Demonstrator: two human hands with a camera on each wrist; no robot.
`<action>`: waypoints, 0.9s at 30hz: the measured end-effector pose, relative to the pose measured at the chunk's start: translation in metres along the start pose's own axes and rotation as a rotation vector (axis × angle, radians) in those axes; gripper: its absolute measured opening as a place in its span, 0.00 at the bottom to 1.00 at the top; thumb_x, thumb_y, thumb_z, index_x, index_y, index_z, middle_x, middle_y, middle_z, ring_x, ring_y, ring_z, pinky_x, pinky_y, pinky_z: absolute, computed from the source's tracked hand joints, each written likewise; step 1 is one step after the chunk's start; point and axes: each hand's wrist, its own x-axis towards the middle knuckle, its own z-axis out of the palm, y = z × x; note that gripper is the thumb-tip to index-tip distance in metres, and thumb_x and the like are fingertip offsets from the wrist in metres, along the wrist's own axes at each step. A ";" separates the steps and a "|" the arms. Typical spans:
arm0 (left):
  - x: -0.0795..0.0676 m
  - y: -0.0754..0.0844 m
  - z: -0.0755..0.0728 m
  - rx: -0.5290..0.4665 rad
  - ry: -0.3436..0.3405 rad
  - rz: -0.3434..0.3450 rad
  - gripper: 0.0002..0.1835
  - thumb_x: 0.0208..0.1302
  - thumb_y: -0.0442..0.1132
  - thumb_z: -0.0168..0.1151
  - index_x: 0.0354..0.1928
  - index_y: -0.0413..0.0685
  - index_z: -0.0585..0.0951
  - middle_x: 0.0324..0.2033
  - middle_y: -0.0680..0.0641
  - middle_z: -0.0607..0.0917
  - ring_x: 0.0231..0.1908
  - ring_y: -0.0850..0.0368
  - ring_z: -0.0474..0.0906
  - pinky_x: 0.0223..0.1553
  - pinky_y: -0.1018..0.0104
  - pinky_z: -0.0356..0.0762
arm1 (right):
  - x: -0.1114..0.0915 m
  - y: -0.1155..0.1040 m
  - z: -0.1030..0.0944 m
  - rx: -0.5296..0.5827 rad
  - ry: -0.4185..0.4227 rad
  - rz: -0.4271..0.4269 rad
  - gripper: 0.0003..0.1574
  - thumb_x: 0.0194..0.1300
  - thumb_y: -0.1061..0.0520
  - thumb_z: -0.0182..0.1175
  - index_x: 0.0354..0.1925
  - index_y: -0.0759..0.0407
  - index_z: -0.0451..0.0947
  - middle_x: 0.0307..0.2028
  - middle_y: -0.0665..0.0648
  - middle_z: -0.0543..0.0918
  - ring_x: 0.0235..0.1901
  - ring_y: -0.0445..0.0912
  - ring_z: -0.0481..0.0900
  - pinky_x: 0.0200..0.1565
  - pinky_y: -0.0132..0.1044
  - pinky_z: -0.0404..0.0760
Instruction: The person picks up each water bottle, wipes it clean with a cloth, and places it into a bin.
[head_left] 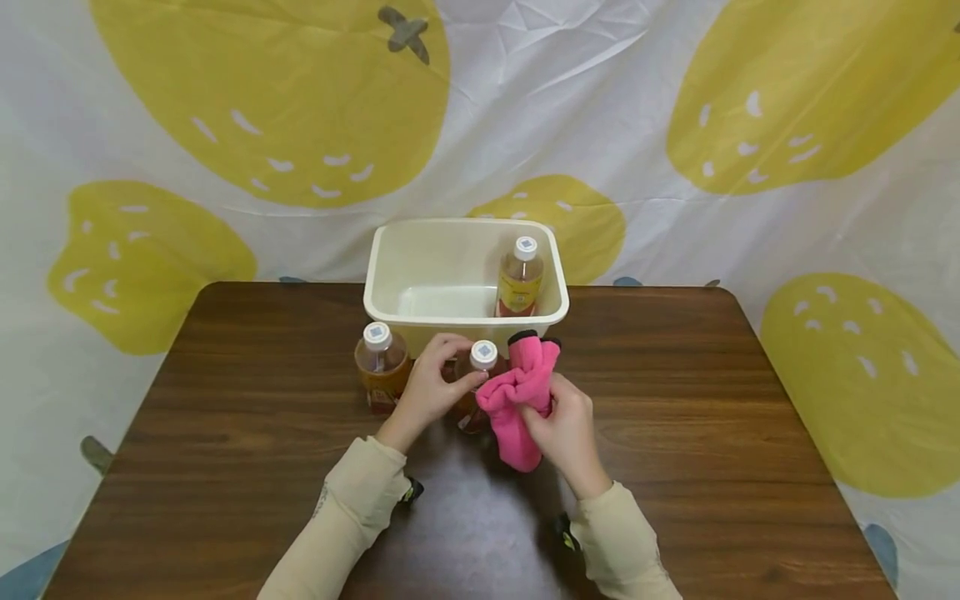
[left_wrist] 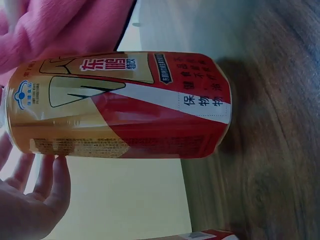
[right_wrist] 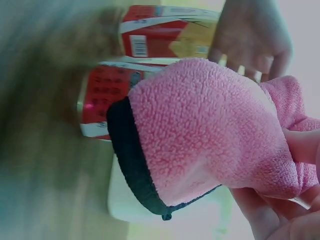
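An amber drink bottle [head_left: 483, 354] with a white cap stands upright on the table, its gold and red label [left_wrist: 165, 107] showing large in the left wrist view. Thumb and fingers of my left hand [head_left: 433, 382] hold it near its top, the fingertips [left_wrist: 61, 172] against its side. My right hand [head_left: 567, 425] grips a bunched pink cloth [head_left: 517, 408] with dark edging, which overlaps the bottle's right side in the head view. In the right wrist view the cloth [right_wrist: 210, 130] hangs in front of the red labels, hiding part of them.
A second bottle [head_left: 382, 367] stands left of my left hand. Behind the hands sits a cream plastic tub [head_left: 375, 279], with a third bottle [head_left: 520, 279] upright at its right end. The dark wooden table [head_left: 712, 417] ends at a fruit-print cloth [head_left: 600, 100].
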 end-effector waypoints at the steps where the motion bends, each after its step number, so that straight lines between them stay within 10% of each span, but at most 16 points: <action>1: 0.000 0.000 0.000 0.013 -0.002 0.013 0.19 0.46 0.34 0.69 0.42 0.36 0.79 0.42 0.40 0.78 0.44 0.47 0.74 0.44 0.57 0.73 | 0.003 -0.002 0.000 0.002 -0.005 0.002 0.11 0.42 0.64 0.69 0.26 0.61 0.77 0.22 0.55 0.79 0.20 0.43 0.69 0.23 0.34 0.72; 12: 0.004 0.001 -0.010 0.014 -0.078 -0.008 0.17 0.51 0.29 0.63 0.45 0.37 0.77 0.41 0.40 0.81 0.44 0.47 0.76 0.46 0.55 0.75 | 0.023 -0.019 0.000 -0.016 -0.099 0.016 0.12 0.45 0.60 0.70 0.30 0.63 0.79 0.24 0.56 0.81 0.22 0.44 0.74 0.26 0.36 0.75; 27: 0.003 0.001 -0.007 0.040 -0.014 0.020 0.16 0.48 0.29 0.65 0.43 0.37 0.79 0.39 0.40 0.82 0.41 0.47 0.77 0.45 0.55 0.75 | 0.022 -0.017 0.012 -0.039 -0.084 0.072 0.10 0.46 0.61 0.68 0.28 0.63 0.78 0.21 0.57 0.81 0.20 0.46 0.74 0.25 0.39 0.75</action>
